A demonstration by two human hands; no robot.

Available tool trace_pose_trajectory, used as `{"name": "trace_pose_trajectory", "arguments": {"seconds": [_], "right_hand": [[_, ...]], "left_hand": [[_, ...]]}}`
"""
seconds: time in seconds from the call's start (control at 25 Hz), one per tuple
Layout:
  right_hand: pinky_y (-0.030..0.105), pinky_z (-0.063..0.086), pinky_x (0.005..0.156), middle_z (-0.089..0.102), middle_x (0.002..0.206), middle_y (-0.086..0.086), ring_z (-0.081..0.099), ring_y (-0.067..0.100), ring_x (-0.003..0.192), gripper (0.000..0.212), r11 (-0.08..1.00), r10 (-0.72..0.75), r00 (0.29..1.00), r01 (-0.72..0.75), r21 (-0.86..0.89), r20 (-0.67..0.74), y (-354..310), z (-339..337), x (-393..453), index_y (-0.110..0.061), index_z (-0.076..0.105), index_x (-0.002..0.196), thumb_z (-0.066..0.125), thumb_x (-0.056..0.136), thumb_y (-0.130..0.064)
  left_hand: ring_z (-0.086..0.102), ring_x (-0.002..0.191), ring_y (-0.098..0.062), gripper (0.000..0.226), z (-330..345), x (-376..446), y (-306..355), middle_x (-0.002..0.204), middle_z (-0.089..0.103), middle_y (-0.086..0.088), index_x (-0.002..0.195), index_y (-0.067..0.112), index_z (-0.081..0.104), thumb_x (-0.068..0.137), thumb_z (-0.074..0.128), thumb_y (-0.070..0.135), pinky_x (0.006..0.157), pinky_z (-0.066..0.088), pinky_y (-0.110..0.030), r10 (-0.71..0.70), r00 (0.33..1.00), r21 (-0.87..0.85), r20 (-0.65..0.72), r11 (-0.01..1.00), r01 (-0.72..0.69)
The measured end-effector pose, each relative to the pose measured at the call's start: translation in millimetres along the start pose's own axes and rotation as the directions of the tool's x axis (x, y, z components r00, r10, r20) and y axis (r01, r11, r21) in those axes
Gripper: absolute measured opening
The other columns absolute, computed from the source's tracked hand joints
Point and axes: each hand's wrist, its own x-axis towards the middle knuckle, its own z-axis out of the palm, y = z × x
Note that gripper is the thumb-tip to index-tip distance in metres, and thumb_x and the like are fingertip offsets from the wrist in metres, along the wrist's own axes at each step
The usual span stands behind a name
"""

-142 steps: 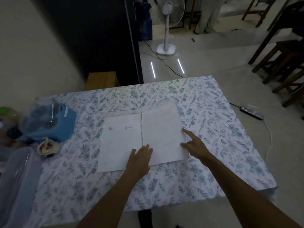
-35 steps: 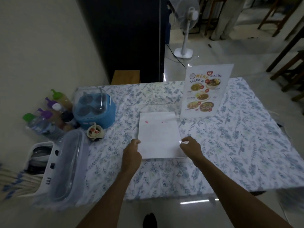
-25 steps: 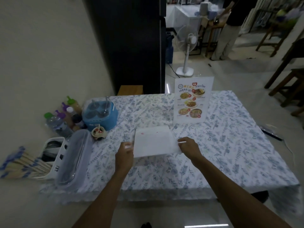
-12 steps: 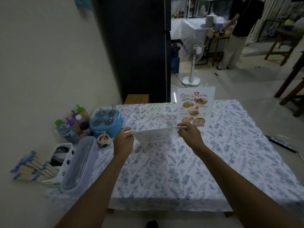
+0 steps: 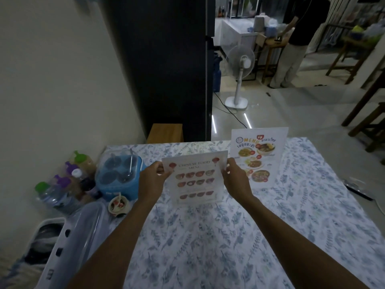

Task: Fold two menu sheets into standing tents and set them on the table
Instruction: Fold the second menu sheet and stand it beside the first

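A blue plastic condiment caddy (image 5: 118,176) sits left of the white folded Chinese food menu sheet (image 5: 195,180), with the colourful standing Thai menu tent (image 5: 258,157) behind-right. The left hand (image 5: 151,180) and right hand (image 5: 236,180) pinch the sheet's top corners, upright on the floral tablecloth (image 5: 208,236).

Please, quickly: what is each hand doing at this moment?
Left hand: closed, fingers holding the left edge of the Chinese food menu.
Right hand: closed, holding its right edge.
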Motion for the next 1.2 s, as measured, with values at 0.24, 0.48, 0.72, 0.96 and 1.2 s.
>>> {"name": "trace_pose_trajectory", "arguments": {"seconds": [0.24, 0.48, 0.72, 0.96, 1.2], "right_hand": [[0.042, 0.058, 0.063, 0.066, 0.09, -0.004, 0.064, 0.015, 0.075, 0.004, 0.998, 0.061, 0.997, -0.062, -0.024, -0.054, 11, 32, 27, -0.026, 0.049, 0.101, 0.048, 0.098, -0.028], [0.037, 0.057, 0.062, 0.061, 0.095, -0.003, 0.06, 0.012, 0.076, 0.004, 0.993, 0.048, 0.998, -0.053, -0.107, -0.05, 13, 41, 37, -0.023, 0.05, 0.096, 0.048, 0.098, -0.02], [0.042, 0.058, 0.064, 0.061, 0.096, 0.0, 0.061, 0.017, 0.078, 0.004, 0.986, 0.036, 0.997, -0.047, -0.161, -0.068, 19, 48, 39, -0.021, 0.051, 0.098, 0.047, 0.098, -0.019], [0.039, 0.057, 0.063, 0.061, 0.094, 0.001, 0.06, 0.019, 0.075, 0.004, 0.979, 0.027, 0.997, -0.042, -0.197, -0.076, 19, 49, 37, -0.017, 0.052, 0.098, 0.048, 0.097, -0.015], [0.038, 0.058, 0.062, 0.06, 0.091, 0.001, 0.06, 0.018, 0.073, 0.003, 0.98, 0.027, 0.996, -0.043, -0.195, -0.083, 21, 53, 36, -0.017, 0.05, 0.095, 0.05, 0.096, -0.014]], "left_hand": [[0.069, 0.077, -0.013, 0.013, 31, 8, -53, 0.087, 0.073, 0.004, 0.089, 0.014, 0.067, 0.083, 0.078, 0.016, 0.059, 0.046, -0.016, -0.047, 0.99, 0.119, 0.131, 0.992, 0.031], [0.069, 0.078, -0.009, 0.018, 40, 14, -77, 0.089, 0.075, 0.003, 0.098, 0.016, 0.07, 0.083, 0.079, 0.024, 0.064, 0.057, -0.027, -0.023, 0.99, 0.104, 0.139, 0.995, 0.008], [0.07, 0.079, -0.01, 0.021, 41, 16, -80, 0.094, 0.077, 0.003, 0.103, 0.015, 0.071, 0.086, 0.076, 0.027, 0.064, 0.056, -0.024, -0.021, 0.988, 0.14, 0.153, 0.99, -0.001], [0.069, 0.076, -0.011, 0.02, 44, 14, -79, 0.092, 0.076, 0.002, 0.1, 0.017, 0.068, 0.086, 0.075, 0.029, 0.064, 0.057, -0.027, -0.048, 0.985, 0.199, 0.163, 0.98, 0.015], [0.072, 0.084, -0.017, 0.023, 49, 9, -81, 0.102, 0.076, -0.001, 0.106, 0.015, 0.065, 0.089, 0.071, 0.03, 0.069, 0.06, -0.033, -0.092, 0.979, 0.257, 0.181, 0.965, 0.043]]}}
